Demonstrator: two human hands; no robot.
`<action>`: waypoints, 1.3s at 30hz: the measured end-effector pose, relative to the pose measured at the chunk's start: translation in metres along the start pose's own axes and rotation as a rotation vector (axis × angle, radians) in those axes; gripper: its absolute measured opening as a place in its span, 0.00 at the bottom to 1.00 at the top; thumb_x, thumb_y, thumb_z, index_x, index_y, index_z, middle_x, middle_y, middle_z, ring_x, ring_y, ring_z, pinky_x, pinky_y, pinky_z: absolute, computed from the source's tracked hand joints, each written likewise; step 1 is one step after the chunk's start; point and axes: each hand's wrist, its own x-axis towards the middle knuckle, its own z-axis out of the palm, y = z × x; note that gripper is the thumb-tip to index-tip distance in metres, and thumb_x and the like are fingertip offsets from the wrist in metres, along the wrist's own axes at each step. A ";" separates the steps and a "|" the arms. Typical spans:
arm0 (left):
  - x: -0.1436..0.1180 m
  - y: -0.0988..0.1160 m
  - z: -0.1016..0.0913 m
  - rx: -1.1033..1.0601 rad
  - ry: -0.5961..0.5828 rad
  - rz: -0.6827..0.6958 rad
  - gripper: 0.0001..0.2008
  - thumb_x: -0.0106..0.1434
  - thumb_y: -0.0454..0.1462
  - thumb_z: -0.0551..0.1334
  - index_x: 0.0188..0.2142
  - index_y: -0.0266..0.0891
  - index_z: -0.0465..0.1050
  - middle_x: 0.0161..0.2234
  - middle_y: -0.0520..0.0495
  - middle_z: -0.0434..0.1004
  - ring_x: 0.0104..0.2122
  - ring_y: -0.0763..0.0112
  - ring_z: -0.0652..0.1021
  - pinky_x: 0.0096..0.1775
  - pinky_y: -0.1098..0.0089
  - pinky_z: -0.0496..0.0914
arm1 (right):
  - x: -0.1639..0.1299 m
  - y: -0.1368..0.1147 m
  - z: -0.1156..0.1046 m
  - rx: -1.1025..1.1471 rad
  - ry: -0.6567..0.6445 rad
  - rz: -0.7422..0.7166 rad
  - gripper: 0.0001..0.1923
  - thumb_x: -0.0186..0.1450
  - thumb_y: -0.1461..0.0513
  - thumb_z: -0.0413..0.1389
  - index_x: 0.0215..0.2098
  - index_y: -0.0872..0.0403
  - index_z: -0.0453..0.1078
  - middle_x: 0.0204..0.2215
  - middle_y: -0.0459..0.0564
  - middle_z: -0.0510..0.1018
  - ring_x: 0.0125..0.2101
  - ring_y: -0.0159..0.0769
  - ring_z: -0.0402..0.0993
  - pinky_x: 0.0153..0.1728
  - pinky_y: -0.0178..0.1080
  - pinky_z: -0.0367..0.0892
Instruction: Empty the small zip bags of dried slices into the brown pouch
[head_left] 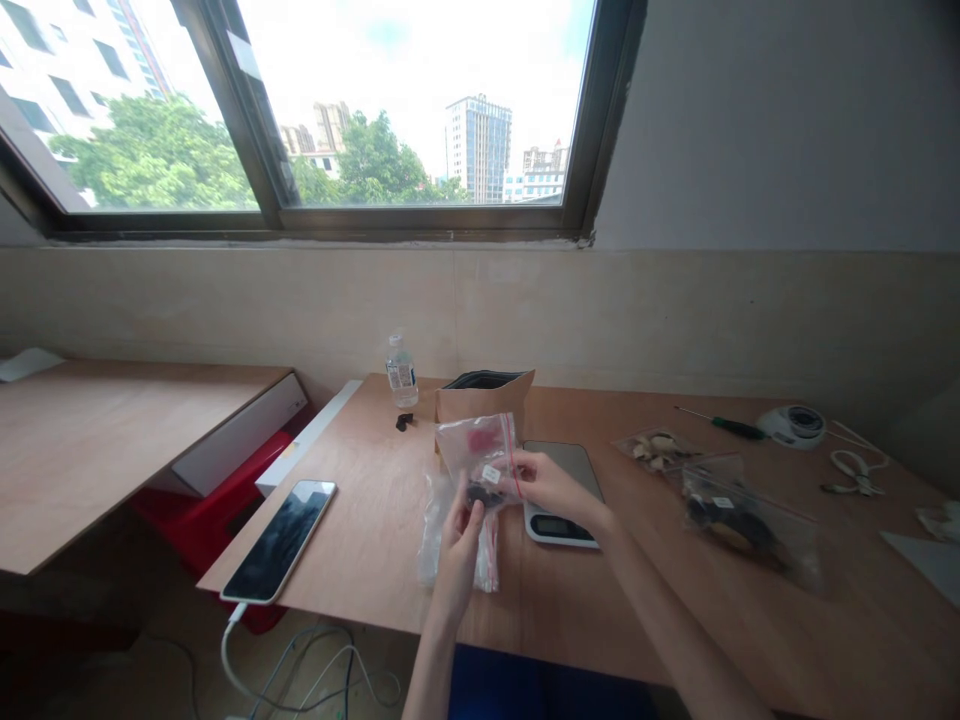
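Zip bag (pixel 459 445) with some dark stuff (pixel 480 494) inside is held up over the table (pixel 360 540), grasped low down by the left hand (pixel 460 540) and pinched near its red seal strip (pixel 511 440) by the right hand (pixel 553 484). A brown paper bag (pixel 484 403) is stood open just on the far side, a digital scale (pixel 566 470) is parked to the right, more clear bags (pixel 435 540) are laid out below. Phone (pixel 281 545) is hooked up to a white cable (pixel 226 650), near left.
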 end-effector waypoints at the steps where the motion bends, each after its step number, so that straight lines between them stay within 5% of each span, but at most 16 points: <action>1: 0.000 0.001 0.000 0.020 0.000 0.001 0.26 0.57 0.44 0.62 0.55 0.43 0.64 0.56 0.44 0.67 0.58 0.59 0.63 0.57 0.61 0.58 | 0.001 -0.002 0.002 0.004 -0.017 -0.005 0.18 0.60 0.52 0.56 0.43 0.55 0.73 0.39 0.51 0.77 0.40 0.40 0.72 0.42 0.41 0.68; 9: 0.001 0.007 0.003 0.086 0.105 -0.002 0.23 0.53 0.41 0.65 0.49 0.39 0.72 0.49 0.42 0.74 0.50 0.56 0.72 0.51 0.61 0.66 | 0.006 0.008 0.020 0.021 -0.033 -0.004 0.20 0.57 0.56 0.60 0.47 0.51 0.70 0.46 0.51 0.74 0.45 0.41 0.70 0.47 0.44 0.65; 14: 0.000 0.004 0.000 0.061 0.047 0.026 0.21 0.56 0.41 0.63 0.50 0.41 0.71 0.51 0.45 0.73 0.52 0.58 0.70 0.54 0.61 0.64 | 0.010 0.024 0.021 0.101 0.055 0.035 0.20 0.55 0.52 0.60 0.41 0.54 0.73 0.38 0.52 0.77 0.40 0.42 0.73 0.43 0.43 0.67; 24: -0.002 0.012 0.006 0.004 0.108 -0.032 0.23 0.54 0.42 0.65 0.50 0.43 0.71 0.52 0.44 0.71 0.52 0.56 0.70 0.51 0.60 0.67 | 0.010 0.025 0.025 0.408 0.205 0.128 0.22 0.49 0.50 0.64 0.37 0.56 0.73 0.31 0.50 0.77 0.34 0.40 0.74 0.37 0.42 0.69; 31: 0.000 0.011 -0.013 0.028 0.250 -0.066 0.26 0.52 0.44 0.66 0.50 0.38 0.71 0.49 0.41 0.74 0.45 0.59 0.76 0.44 0.65 0.72 | 0.005 0.030 0.005 0.569 0.295 0.182 0.22 0.48 0.54 0.66 0.38 0.55 0.73 0.39 0.52 0.77 0.39 0.39 0.74 0.38 0.40 0.70; 39: 0.000 0.025 -0.030 -0.038 0.362 -0.087 0.25 0.47 0.43 0.69 0.44 0.36 0.73 0.43 0.41 0.77 0.36 0.65 0.78 0.37 0.70 0.73 | 0.017 -0.011 -0.028 0.613 0.435 0.064 0.18 0.50 0.57 0.65 0.39 0.53 0.74 0.39 0.49 0.77 0.40 0.36 0.73 0.39 0.37 0.71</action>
